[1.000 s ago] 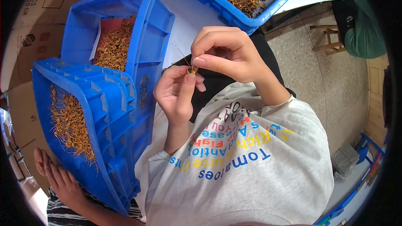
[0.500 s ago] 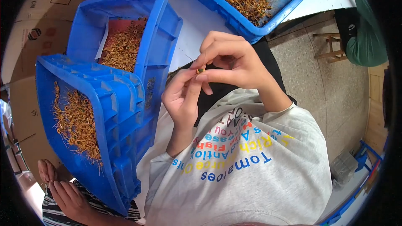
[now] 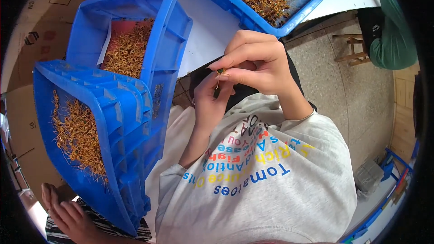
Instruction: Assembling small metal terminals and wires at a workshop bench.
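A small ring-shaped wire-wound coil with a dark green core and copper-coloured winding is pinched between the thumb and index finger of my right hand. A thin wire lead hangs below it. My left hand is raised just beneath, with its fingers bent toward the coil. Those fingertips are partly hidden behind my right hand, so I cannot make out what they grip. Both hands are in front of my chest, over my dark-clothed lap.
Many similar coils lie in a blue tray at the top and in two tilted blue bins at left, the upper bin and the lower bin. Another person's hand is at lower left; a green sleeve shows at upper right.
My left hand has shifted right and its fingers have moved lower, beneath the coil. My right hand has turned slightly and moved a little right, still pinching the coil.
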A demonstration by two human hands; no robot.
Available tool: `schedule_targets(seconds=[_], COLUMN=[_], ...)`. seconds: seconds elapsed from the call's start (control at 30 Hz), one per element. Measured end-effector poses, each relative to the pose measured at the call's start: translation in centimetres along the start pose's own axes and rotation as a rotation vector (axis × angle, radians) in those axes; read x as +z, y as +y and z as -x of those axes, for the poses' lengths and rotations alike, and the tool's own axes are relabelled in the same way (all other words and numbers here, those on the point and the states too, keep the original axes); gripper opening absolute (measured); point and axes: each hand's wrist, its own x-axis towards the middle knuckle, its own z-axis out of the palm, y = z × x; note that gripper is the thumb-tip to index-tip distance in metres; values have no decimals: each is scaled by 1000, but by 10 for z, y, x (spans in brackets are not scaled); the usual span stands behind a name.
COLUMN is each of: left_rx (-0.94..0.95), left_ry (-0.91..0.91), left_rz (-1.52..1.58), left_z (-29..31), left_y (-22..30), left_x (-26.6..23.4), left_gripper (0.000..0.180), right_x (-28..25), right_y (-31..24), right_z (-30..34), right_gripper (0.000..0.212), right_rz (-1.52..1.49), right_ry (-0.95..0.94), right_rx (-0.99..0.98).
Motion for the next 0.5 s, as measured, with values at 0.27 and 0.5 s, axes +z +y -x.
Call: schedule_targets(seconds=[0.27, 0.5], left_rx=[30, 220], left_ry=[4, 41], left_rz=[-58, -229], left_z=[-2, -17], left_y=[-15, -36], left_x=[0, 1], left_gripper=[18, 20], right_x=[0, 1], right_y=[3, -6], right_z=[0, 1], right_gripper=[18, 17], right_rz=[24, 9], right_ry=[-41, -57], right_rx=[-66, -116])
